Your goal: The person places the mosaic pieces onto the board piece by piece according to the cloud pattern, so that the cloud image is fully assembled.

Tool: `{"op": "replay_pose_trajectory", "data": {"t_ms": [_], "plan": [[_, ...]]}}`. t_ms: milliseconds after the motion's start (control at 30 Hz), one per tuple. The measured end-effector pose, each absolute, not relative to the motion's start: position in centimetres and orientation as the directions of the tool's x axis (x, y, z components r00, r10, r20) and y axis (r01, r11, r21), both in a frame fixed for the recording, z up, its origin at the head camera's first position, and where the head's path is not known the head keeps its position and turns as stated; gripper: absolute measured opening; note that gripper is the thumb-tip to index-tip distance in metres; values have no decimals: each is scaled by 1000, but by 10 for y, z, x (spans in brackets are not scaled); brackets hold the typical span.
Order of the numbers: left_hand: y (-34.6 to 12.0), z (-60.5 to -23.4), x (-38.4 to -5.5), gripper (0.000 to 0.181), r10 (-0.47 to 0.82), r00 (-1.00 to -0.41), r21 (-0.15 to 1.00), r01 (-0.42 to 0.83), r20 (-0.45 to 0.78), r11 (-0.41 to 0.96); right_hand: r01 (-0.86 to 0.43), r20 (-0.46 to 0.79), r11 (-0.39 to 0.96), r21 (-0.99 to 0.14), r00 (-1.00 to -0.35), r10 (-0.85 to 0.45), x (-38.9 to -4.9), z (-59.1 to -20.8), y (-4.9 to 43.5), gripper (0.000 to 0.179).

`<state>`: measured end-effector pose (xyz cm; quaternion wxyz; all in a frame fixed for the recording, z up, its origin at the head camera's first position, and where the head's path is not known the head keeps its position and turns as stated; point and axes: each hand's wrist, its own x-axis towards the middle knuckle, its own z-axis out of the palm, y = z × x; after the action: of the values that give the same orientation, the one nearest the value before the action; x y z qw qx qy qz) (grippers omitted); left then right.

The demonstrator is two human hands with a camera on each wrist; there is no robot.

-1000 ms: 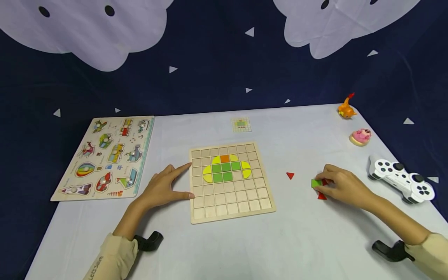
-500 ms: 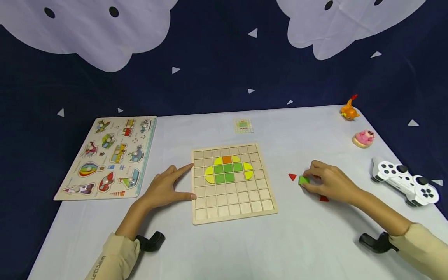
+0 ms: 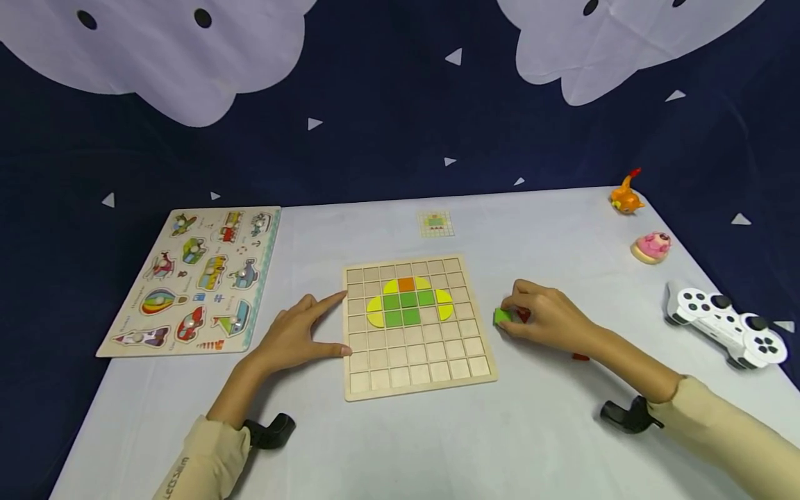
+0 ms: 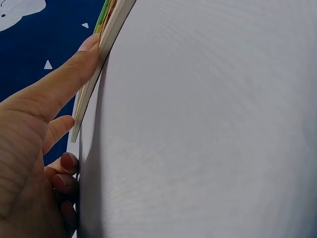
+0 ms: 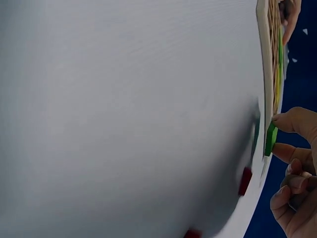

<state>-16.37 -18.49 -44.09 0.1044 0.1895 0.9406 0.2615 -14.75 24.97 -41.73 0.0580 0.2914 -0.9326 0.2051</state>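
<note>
My right hand (image 3: pixel 546 318) pinches a green square block (image 3: pixel 502 317) between thumb and index finger, just off the right edge of a wooden grid board (image 3: pixel 396 375). In the right wrist view the block (image 5: pixel 270 140) is held above the tabletop. Behind the hand a red triangle block (image 3: pixel 523 315) is partly hidden, and another red block (image 3: pixel 580 357) lies under the wrist. On the left, my left hand (image 3: pixel 290 340) touches the board's edge with thumb and index finger spread. The board bears green squares (image 3: pixel 408 299), yellow curved pieces (image 3: pixel 376 312) and an orange square (image 3: pixel 406 284).
A small pattern card (image 3: pixel 436 223) lies behind the board. At left is a knobbed vehicle puzzle (image 3: pixel 203 278). Along the right stand an orange figurine (image 3: pixel 626 200), a pink toy (image 3: pixel 652 247) and a white game controller (image 3: pixel 721 323).
My right hand has carried the green block leftward from the red pieces to near the board's right edge. My left hand stays at the board's left edge.
</note>
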Motion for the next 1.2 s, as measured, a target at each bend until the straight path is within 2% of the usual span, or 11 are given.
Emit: {"op": "replay_pose_trajectory", "data": {"t_ms": [267,667,1200], "plan": [[-185,-441,-164,101,410,-907,533,302,-94,790,-589,197,712,-381,-805,-560,-156,-413,226,18],[-185,-440,-165,100,413,-906,530,307,-92,791,-708,252,617,-344,-702,-666,-166,-416,189,19],[-185,-441,-165,100,408,-908,525,304,-93,795,-718,181,626,-304,-689,-702,-176,-411,158,24]]}}
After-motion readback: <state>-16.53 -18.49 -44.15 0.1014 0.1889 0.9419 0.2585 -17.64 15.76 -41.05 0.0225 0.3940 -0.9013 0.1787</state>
